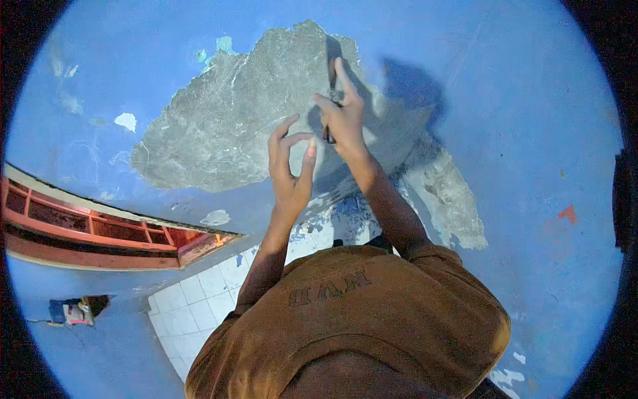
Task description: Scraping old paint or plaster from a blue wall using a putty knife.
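Observation:
My right hand (346, 117) grips a scraper (333, 75) with a dark blade, seen nearly edge-on; its handle end shows below the palm. The index finger lies extended along the blade. The blade is at the upper right of a bare grey patch (214, 124) on the blue painted wall (523, 99). I cannot tell whether its edge touches the surface. To the left, my left hand (289, 174) is in front of the patch's lower part, fingers curved and apart, with nothing in it. Ragged paint edges ring the patch.
An orange-framed window (94, 224) is set in the wall at left. Below it, several small items (77, 311) hang or sit against the blue wall. White floor tiles (199, 299) bear dark paint flakes. A second grey strip (453, 194) runs down at right.

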Available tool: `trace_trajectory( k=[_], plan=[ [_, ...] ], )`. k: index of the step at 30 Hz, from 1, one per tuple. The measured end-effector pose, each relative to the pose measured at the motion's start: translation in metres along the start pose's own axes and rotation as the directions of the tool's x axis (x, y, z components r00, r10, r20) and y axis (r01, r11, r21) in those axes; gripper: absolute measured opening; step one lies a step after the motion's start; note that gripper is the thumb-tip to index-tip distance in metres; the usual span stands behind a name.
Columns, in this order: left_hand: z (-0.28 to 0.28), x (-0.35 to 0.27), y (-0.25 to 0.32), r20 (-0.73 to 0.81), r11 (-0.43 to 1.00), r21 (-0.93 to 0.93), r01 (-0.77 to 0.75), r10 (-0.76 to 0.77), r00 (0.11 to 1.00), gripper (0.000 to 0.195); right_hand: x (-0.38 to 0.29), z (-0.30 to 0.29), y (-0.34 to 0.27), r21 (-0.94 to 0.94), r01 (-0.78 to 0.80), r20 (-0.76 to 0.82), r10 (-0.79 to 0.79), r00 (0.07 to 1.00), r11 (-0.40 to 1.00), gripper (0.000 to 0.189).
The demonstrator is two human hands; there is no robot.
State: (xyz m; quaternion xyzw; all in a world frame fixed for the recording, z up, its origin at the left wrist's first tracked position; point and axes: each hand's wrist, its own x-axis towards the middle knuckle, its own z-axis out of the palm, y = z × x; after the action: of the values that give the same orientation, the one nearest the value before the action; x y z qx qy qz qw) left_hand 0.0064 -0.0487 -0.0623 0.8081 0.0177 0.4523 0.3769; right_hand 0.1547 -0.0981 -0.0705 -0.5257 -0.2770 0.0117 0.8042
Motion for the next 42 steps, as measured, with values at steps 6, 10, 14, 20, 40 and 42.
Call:
trace_trajectory(
  k=[6, 10, 14, 20, 40, 42],
  plan=[
    [0.01, -0.009, 0.0, 0.032, 0.999, -0.027, -0.027, 0.027, 0.999, 0.019, 0.01, -0.123, 0.089, 0.205, -0.315, -0.323, 0.368, 0.872, 0.927, 0.053],
    [0.019, -0.017, -0.008, 0.097, 0.993, -0.082, 0.085, -0.077, 0.992, 0.018, -0.066, -0.122, 0.096, 0.105, -0.356, -0.229, 0.371, 0.9, 0.928, 0.063],
    [0.042, -0.02, -0.006, 0.213, 0.965, -0.191, 0.181, -0.14, 0.967, 0.018, -0.13, -0.156, 0.124, 0.135, -0.51, -0.403, 0.518, 0.755, 0.849, 0.071],
    [0.085, -0.06, -0.039, 0.285, 0.838, -0.3, 0.456, -0.377, 0.881, 0.025, -0.145, -0.161, 0.107, 0.034, -0.608, -0.341, 0.581, 0.739, 0.794, 0.065],
    [0.091, -0.103, -0.051, 0.368, 0.668, -0.357, 0.653, -0.542, 0.756, 0.037, -0.18, -0.161, 0.04, -0.485, 0.038, 0.415, 0.192, 0.89, 0.874, 0.07],
    [0.088, -0.103, -0.044, 0.39, 0.679, -0.31, 0.665, -0.547, 0.741, 0.035, -0.181, -0.162, 0.04, -0.441, 0.178, 0.483, 0.065, 0.873, 0.88, 0.067]
  ],
)
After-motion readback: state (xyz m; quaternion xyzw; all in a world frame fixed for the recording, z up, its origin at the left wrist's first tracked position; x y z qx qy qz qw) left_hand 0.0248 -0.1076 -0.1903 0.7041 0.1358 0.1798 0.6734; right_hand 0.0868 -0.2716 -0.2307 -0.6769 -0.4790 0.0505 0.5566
